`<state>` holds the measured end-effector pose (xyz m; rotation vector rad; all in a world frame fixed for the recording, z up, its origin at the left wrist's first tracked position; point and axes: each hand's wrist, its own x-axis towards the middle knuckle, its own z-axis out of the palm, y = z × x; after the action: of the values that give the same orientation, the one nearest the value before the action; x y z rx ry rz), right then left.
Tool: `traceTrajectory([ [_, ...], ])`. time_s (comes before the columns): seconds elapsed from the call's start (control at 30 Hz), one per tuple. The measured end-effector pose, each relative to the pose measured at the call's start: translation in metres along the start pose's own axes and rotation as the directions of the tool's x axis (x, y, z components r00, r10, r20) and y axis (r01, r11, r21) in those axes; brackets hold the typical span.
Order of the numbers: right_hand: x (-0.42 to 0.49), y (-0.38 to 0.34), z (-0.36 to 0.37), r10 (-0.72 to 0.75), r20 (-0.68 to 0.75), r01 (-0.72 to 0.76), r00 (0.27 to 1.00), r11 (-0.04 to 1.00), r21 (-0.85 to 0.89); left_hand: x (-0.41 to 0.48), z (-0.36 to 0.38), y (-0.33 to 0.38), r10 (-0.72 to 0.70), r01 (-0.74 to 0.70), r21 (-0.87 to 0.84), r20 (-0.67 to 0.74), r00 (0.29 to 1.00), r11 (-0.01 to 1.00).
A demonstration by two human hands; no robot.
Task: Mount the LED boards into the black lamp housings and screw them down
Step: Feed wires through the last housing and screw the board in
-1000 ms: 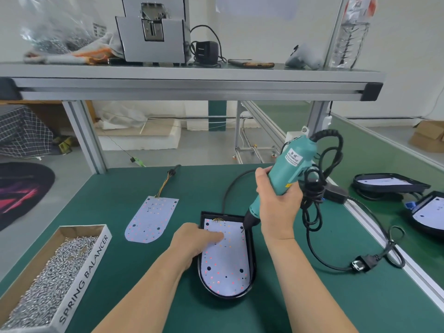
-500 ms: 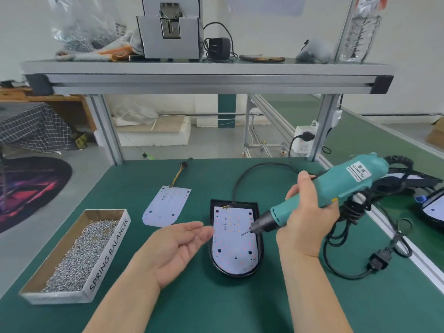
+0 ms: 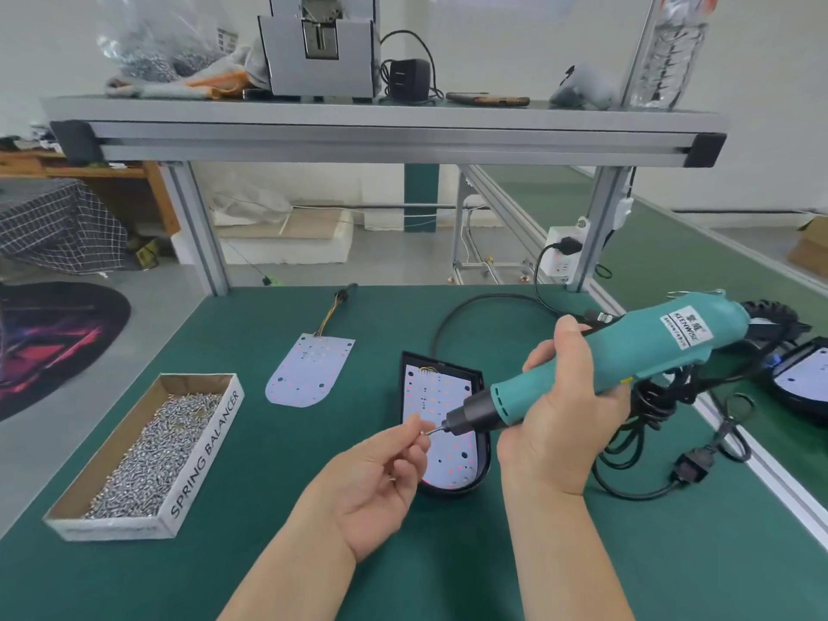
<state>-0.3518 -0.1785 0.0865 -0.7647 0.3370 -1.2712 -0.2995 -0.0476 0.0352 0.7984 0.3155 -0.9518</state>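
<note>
LED board (image 3: pixel 430 396) is lying seated inside the black lamp housing (image 3: pixel 448 489), directly beneath the pinch of the left hand (image 3: pixel 376 481). That hand is hovering palm up, its thumb and forefinger closing narrowly on a small screw (image 3: pixel 428 432) and presenting it to the bit. Whether screw and bit are actually touching is too fine to tell.

Just to the right of the pinch, the right hand (image 3: pixel 560 414) is wrapping its fingers round the barrel of a teal electric screwdriver (image 3: pixel 627 351). The tool is slanting down and leftward, its dark nose ending at the screw above the board's lower half. Right of this grip and beyond it, the tool's black cord (image 3: pixel 645 401) is hanging in loops, and a plug (image 3: pixel 690 470) is lying on the green bench (image 3: pixel 278 508).

Well to the left of the pinch, a cardboard box (image 3: pixel 201 463) marked SPRING BALANCER is holding a heap of silvery screws. Farther out and left of the housing, a second LED board (image 3: pixel 309 369) is lying bare on the bench, its wire lead trailing away from the person.

At the far right edge, apart from the right hand's grip, another housing (image 3: pixel 802 374) with a board in it is showing partly. Beyond everything, an aluminium shelf (image 3: pixel 381 123) is spanning the bench.
</note>
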Motion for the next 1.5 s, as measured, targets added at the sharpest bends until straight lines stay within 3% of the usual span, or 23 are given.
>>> traceTrajectory([
  [0.4, 0.003, -0.002, -0.006, -0.030, 0.007, 0.031, 1.000, 0.999, -0.037, 0.003, -0.006, -0.005, 0.024, -0.024, -0.004, 0.090, 0.996, 1.000],
  [0.77, 0.010, 0.003, -0.008, 0.014, -0.057, -0.018, 0.998, 0.998, -0.066, 0.006, 0.000, -0.017, 0.247, -0.264, 0.196, 0.109, 0.963, 0.944],
  [0.93, 0.018, 0.006, -0.012, 0.048, -0.130, -0.052, 0.990, 0.998, -0.033, 0.006, -0.001, -0.017, 0.261, -0.293, 0.225, 0.158, 0.952, 0.929],
  [1.17, 0.024, 0.006, -0.010, 0.030, -0.120, -0.033, 0.992, 0.999, -0.028, 0.007, -0.007, -0.009, 0.190, -0.243, 0.303, 0.195, 0.962, 0.921],
  [1.23, 0.028, 0.005, -0.013, 0.021, -0.118, -0.026, 0.993, 0.999, -0.039, 0.014, -0.012, 0.000, 0.280, -0.283, 0.414, 0.068, 0.958, 0.865],
  [1.3, 0.032, 0.008, -0.016, 0.013, -0.092, -0.020, 0.996, 0.997, -0.072, 0.028, -0.019, 0.013, 0.465, -0.283, 0.649, -0.124, 0.877, 0.706],
  [1.37, 0.032, 0.015, -0.019, 0.004, -0.063, -0.013, 0.998, 0.991, -0.132, 0.043, -0.019, 0.023, 0.588, -0.191, 0.833, -0.185, 0.788, 0.519],
  [1.43, 0.030, 0.023, -0.020, -0.022, -0.025, 0.017, 0.999, 0.981, -0.194, 0.054, -0.012, 0.024, 0.562, -0.093, 0.917, -0.155, 0.813, 0.387],
  [1.5, 0.027, 0.033, -0.020, -0.077, 0.039, 0.084, 0.996, 0.962, -0.258, 0.064, -0.004, 0.021, 0.482, -0.029, 0.947, -0.137, 0.865, 0.321],
])
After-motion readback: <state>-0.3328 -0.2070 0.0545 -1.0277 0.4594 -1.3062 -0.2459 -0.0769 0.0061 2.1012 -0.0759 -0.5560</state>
